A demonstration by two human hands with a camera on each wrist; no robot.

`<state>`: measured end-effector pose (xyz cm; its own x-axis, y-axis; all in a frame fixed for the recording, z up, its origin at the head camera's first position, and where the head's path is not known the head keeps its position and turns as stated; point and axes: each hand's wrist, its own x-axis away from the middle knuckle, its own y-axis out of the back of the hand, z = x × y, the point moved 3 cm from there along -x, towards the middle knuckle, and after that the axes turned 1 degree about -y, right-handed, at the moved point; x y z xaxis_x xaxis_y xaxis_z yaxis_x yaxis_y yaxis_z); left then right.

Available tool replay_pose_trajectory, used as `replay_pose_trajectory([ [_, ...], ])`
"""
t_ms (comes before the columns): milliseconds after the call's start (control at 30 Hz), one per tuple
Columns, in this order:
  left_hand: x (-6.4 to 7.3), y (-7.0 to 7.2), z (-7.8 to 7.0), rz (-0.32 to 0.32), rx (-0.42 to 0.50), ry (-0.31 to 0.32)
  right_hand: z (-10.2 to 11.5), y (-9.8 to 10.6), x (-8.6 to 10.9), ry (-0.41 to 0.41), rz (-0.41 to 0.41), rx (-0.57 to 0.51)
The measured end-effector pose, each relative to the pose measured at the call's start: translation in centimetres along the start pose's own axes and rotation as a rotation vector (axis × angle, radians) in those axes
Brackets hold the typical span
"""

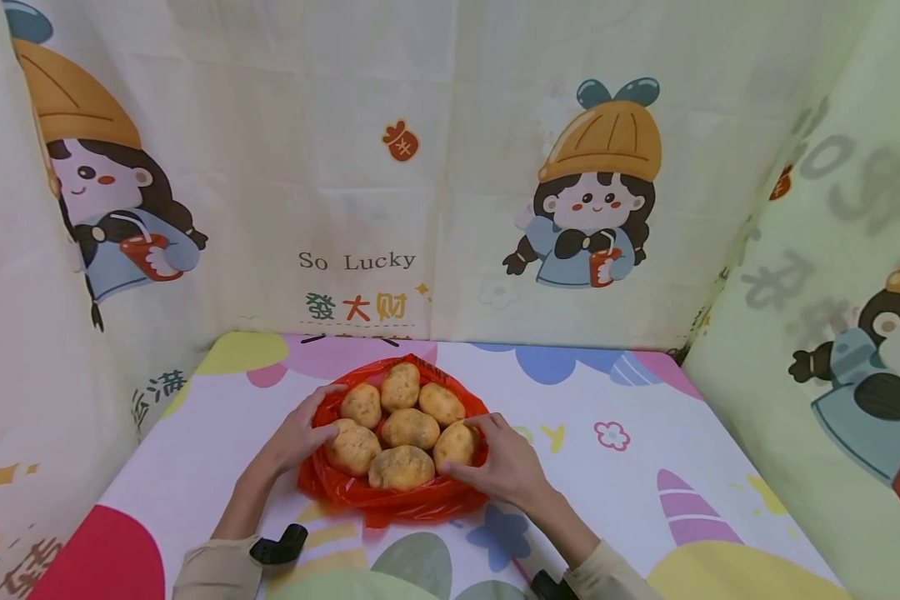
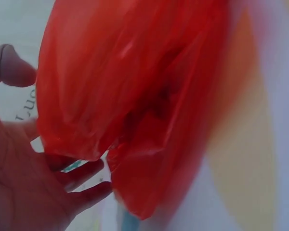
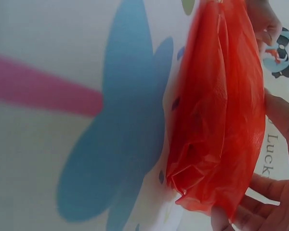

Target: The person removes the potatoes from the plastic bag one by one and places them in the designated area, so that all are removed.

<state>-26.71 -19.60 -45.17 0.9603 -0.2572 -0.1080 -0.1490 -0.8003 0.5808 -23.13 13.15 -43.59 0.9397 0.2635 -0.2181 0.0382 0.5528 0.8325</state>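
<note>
A red plastic bag (image 1: 427,498), its mouth spread wide, holds several yellow-brown potatoes. One potato (image 1: 410,428) lies in the middle with the others ringed around it. My left hand (image 1: 297,435) rests at the bag's left side, thumb by the left potato (image 1: 353,447), and in the left wrist view its fingers (image 2: 89,196) are loosely spread along the red plastic. At the right side, my right hand (image 1: 507,461) frames the rightmost potato (image 1: 456,445) between thumb and fingers. The right wrist view has those fingers against the bag's outside (image 3: 216,125).
The bag stands on a table (image 1: 570,500) with a colourful patterned cover. Pale printed cloth walls (image 1: 465,208) rise behind it and on both sides. A black wrist device (image 1: 279,546) sits at the left sleeve, and another (image 1: 553,586) at the right.
</note>
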Motion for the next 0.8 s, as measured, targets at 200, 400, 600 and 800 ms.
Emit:
replay_pose_trajectory([
  [200, -0.2, 0.5, -0.3, 0.078, -0.06, -0.013, 0.5, -0.5, -0.3, 0.002, 0.004, 0.072],
  [400, -0.4, 0.8, -0.8, 0.18, -0.06, 0.043, 0.9, -0.7, -0.4, 0.006, -0.004, 0.105],
  [600, -0.3, 0.9, -1.0, 0.208, -0.08, 0.063, 0.8, -0.9, -0.4, -0.01, -0.015, 0.079],
  [800, -0.1, 1.2, -1.4, 0.216, -0.123, 0.05, 0.8, -1.0, -0.3, -0.024, -0.028, 0.03],
])
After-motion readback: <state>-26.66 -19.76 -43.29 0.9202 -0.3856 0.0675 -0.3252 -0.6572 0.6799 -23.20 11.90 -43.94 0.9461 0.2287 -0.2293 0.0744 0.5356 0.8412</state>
